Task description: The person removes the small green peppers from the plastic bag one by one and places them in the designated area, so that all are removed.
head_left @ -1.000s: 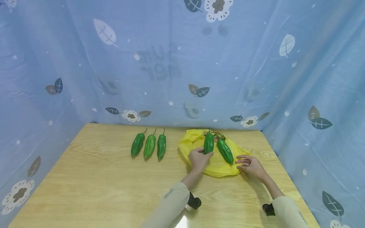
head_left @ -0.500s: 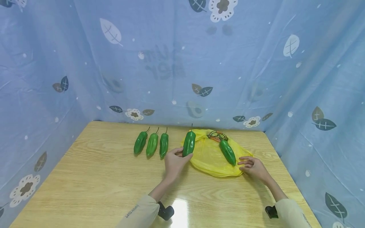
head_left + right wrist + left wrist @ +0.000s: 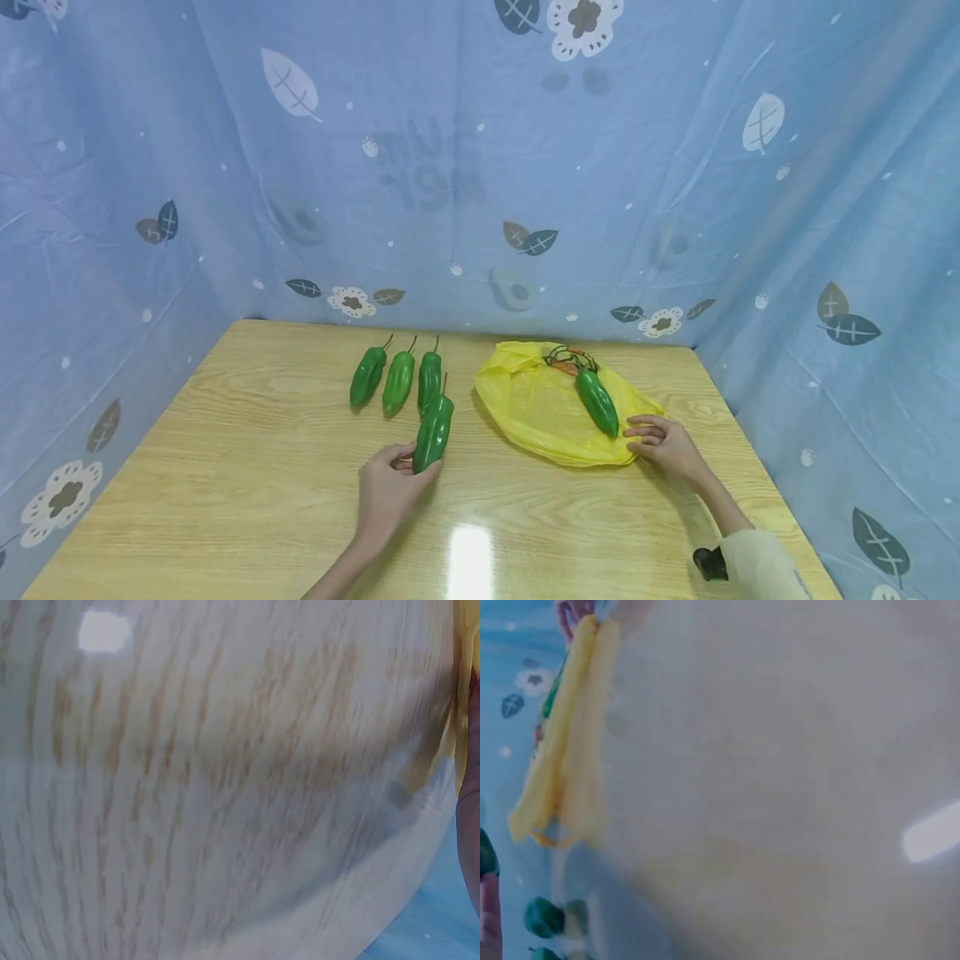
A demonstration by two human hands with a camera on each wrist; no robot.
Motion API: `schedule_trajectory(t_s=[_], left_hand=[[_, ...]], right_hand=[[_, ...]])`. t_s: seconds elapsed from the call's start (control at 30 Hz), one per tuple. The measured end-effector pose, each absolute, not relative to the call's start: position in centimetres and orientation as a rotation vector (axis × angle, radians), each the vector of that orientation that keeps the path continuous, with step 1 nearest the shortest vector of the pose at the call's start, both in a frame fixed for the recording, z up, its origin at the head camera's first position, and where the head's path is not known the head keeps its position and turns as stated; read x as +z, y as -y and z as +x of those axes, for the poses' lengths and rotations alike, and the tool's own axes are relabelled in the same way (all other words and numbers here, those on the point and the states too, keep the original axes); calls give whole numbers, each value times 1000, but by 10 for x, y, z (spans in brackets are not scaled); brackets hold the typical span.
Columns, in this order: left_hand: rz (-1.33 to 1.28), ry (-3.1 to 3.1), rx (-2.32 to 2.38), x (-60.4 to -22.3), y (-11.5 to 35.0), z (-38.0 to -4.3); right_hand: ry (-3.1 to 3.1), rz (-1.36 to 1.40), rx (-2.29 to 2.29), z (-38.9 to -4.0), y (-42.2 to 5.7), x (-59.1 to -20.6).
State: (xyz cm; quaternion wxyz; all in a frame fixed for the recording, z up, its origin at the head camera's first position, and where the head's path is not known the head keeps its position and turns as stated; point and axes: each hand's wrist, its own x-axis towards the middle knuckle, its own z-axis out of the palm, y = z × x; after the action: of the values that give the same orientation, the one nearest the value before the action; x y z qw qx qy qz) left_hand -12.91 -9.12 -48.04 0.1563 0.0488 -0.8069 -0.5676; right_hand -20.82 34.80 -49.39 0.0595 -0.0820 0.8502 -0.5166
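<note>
My left hand (image 3: 390,492) holds a green pepper (image 3: 433,435) between thumb and fingers, its thin stem pointing up and away. In the head view this pepper overlaps the lower end of the nearest pepper of a row. That row has three green peppers: a left one (image 3: 368,377), a lighter middle one (image 3: 399,383) and a right one (image 3: 430,382). My right hand (image 3: 670,448) grips the right edge of a yellow plastic bag (image 3: 525,417), fingers over it. One more green pepper (image 3: 597,403) lies on the bag, its tip near my right fingers.
Orange pieces with thin dark loops (image 3: 572,360) lie at the bag's back edge. The wooden table (image 3: 247,467) carries a bright light reflection (image 3: 470,560) near its front. A blue patterned curtain (image 3: 465,167) closes off the back and both sides.
My left hand has lifted the pepper off the bag and carried it left and toward the front, near the row. The right hand has stayed at the bag's edge.
</note>
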Motion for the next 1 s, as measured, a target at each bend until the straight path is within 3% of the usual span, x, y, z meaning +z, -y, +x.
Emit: schedule_trajectory(t_s=[0.5, 1.0], left_hand=[[222, 2407, -1459, -499, 110, -100], [76, 2681, -1207, -492, 106, -103]], right_hand=[[-2524, -257, -1630, -205, -343, -494], [-2529, -296, -1638, -203, -347, -494]])
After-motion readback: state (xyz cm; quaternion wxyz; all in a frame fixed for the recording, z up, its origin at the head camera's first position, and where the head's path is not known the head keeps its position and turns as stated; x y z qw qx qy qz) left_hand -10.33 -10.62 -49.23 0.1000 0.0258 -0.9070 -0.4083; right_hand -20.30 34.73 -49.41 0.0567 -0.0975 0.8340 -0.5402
